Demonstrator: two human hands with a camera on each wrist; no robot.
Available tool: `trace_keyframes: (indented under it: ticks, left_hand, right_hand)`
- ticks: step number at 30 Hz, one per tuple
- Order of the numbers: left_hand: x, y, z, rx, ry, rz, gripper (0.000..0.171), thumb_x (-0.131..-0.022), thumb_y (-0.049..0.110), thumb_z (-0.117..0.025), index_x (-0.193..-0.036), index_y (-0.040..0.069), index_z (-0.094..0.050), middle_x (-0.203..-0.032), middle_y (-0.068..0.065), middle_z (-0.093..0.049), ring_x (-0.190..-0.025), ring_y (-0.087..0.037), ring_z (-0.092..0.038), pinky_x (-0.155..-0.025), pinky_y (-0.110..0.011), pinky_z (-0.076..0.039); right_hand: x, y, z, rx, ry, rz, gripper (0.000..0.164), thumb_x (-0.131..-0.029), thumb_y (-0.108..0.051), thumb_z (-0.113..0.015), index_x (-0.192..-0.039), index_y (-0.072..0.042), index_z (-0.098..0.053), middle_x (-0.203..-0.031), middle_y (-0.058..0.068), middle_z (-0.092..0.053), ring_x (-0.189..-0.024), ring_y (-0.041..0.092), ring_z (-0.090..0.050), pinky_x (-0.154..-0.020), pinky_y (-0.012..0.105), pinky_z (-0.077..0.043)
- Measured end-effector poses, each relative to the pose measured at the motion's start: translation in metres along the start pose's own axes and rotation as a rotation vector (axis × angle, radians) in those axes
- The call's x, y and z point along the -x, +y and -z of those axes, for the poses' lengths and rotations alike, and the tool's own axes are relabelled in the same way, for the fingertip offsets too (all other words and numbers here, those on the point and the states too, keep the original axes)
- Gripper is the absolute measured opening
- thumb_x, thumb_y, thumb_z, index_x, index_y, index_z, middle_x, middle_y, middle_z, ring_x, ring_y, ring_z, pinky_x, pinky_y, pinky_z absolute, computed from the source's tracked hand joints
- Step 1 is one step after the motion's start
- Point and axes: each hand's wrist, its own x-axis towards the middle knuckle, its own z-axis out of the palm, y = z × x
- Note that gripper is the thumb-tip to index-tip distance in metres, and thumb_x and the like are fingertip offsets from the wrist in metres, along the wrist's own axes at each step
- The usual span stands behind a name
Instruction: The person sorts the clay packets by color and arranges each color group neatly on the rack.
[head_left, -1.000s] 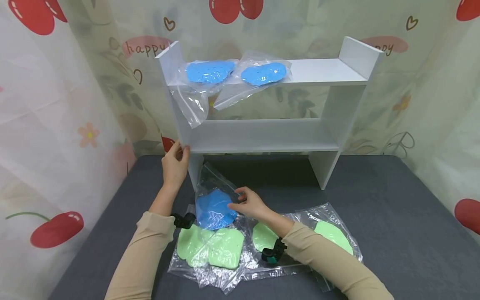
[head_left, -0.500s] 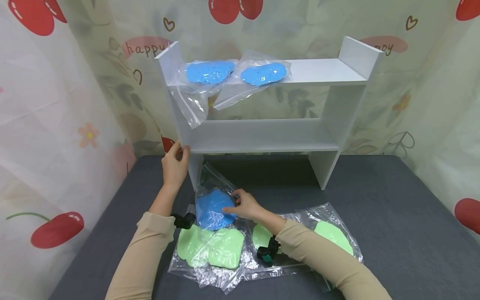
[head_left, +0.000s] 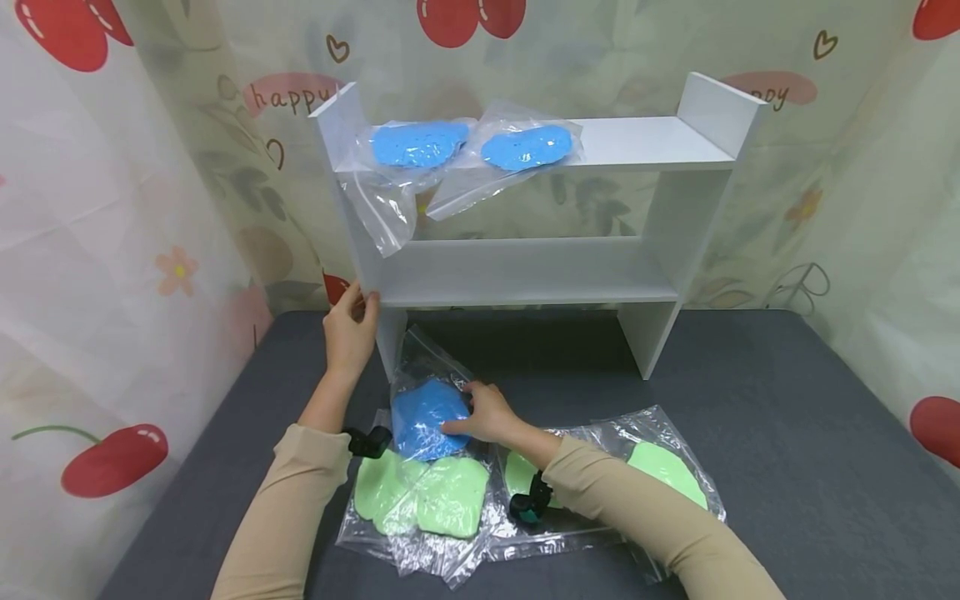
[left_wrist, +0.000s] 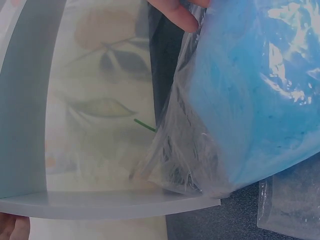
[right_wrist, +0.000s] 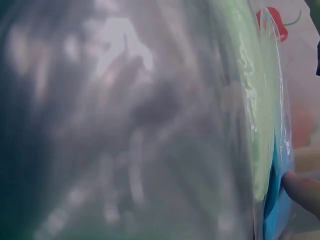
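My left hand grips the front edge of the left side panel of a white shelf unit, just beside its middle board. A clear zip bag with a blue, clay-like slab lies below, in front of that panel, its top end reaching up against the unit. My right hand holds the bag's right edge, thumb over the blue slab and fingers farther up. The left wrist view shows fingertips at the bag's edge; in the right wrist view the thumb touches the blue side.
Several zip bags with pale green slabs lie on the dark grey table, partly under the blue bag and my right forearm. Two more bags with blue slabs rest on the top shelf board, their ends hanging over its front.
My right hand has moved a little left and down onto the blue slab's bag, its thumb now over the blue. My left hand, the shelf unit and the bags stay put.
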Motion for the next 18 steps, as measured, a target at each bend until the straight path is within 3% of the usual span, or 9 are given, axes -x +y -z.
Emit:
trace_keyframes:
  ticks: [7,18]
  left_hand:
    - [-0.0003,-0.0008,-0.0005,-0.003,0.003,0.000,0.039,-0.094,0.014,-0.053,-0.133,0.008,-0.053,-0.118,-0.024,-0.063,-0.107,-0.034,-0.063,-0.087,-0.047,-0.051]
    - [0.0000,-0.0008,-0.0004,-0.003,0.006,-0.009,0.039,-0.094,0.014,-0.053,-0.132,0.007,-0.053,-0.118,-0.024,-0.063,-0.106,-0.034,-0.064,-0.086,-0.047,-0.052]
  right_hand:
    - [-0.0016,0.0023,-0.0002,-0.033,-0.003,-0.011,0.077,-0.071,-0.026,-0.081,-0.132,0.005,-0.046,-0.117,0.023,-0.058,-0.107,0.034,-0.057,-0.084,0.040,-0.052]
    - [-0.0055,0.0088,0.0028,-0.151,-0.011,-0.049,0.068,-0.068,-0.014,-0.083,-0.127,0.000,-0.054,-0.100,0.013,-0.064,-0.090,0.021,-0.061,-0.071,0.029,-0.053]
